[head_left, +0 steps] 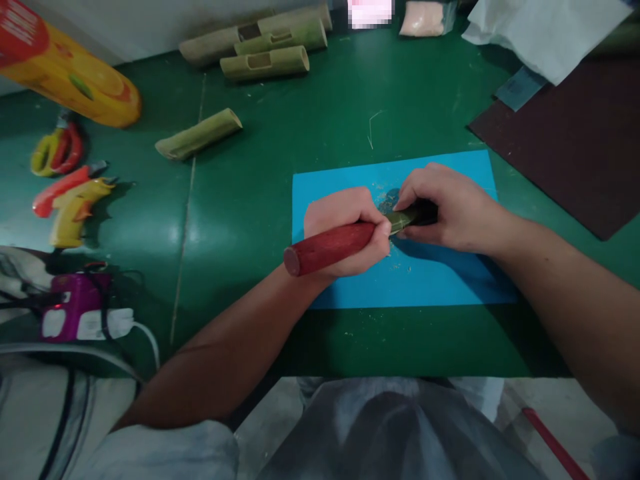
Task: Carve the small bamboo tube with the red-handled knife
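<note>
My left hand (345, 230) is wrapped round the red wooden handle (325, 248) of a tool whose working end is hidden between my hands. My right hand (450, 207) is closed on a short green bamboo piece (403, 220), holding it down on a blue sheet (440, 280). The tool's tip meets the bamboo piece at its left end. Small shavings (385, 197) lie on the blue sheet just beyond my hands.
On the green table (240, 200): several bamboo tubes (265, 47) at the back, one angled bamboo piece (197, 135), scissors (55, 150), a yellow glue gun (75, 210), an orange bottle (65, 70), a purple device with white plug (80, 313), a dark board (565, 133), white paper (545, 30).
</note>
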Tool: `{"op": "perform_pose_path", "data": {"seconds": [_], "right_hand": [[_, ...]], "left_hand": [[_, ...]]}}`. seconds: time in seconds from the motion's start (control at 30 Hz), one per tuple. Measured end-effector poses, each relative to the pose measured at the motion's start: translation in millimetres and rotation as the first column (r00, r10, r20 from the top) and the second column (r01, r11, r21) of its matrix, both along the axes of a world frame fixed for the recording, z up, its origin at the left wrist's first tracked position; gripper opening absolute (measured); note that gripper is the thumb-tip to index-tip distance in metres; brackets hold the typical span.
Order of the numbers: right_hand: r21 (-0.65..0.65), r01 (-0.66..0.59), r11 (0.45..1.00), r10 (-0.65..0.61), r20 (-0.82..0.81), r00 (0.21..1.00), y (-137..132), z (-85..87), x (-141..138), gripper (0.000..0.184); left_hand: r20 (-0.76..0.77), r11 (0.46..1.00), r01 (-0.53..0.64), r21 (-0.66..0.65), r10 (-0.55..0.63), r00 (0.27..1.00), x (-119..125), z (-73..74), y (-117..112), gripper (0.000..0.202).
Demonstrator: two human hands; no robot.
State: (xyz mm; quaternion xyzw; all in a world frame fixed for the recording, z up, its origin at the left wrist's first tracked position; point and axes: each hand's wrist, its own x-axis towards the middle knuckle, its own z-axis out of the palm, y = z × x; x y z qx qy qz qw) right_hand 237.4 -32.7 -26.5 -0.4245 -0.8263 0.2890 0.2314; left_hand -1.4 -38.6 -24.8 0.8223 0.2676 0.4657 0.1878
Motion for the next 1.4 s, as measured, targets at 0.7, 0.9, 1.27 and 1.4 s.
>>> {"op": "perform_pose_path", "data": {"seconds": [0.7,0.9,1.27,1.4], "right_hand": [[0.012,-0.008,1.0,0.008,-0.03,1.0,1.1,-2.4,-0.2,0.02],[0.018,0.003,1.0,-0.003,-0.027,1.0,1.0,-3.0,0.4,0.022],[0.011,0.003,1.0,-0.002,-0.025,1.0,0.3,-2.3,0.1,0.02],[-0.021,0.014,1.0,-0.015,-0.03,0.999,0.2,0.0,-0.8,0.021]], "left_hand": [[0.031,0.988,0.088,-0.13,-0.085,0.996,0.0,4.9,3.5,0.006],[0.01,0.991,0.088,-0.096,-0.088,0.996,3.5,7.2,2.1,0.007],[-0.033,1.0,0.015,-0.015,-0.015,0.999,1.9,2.9,-1.0,0.017],[0.165,0.999,0.002,-0.041,0.004,0.986,0.8,-3.7,-0.7,0.019]]}}
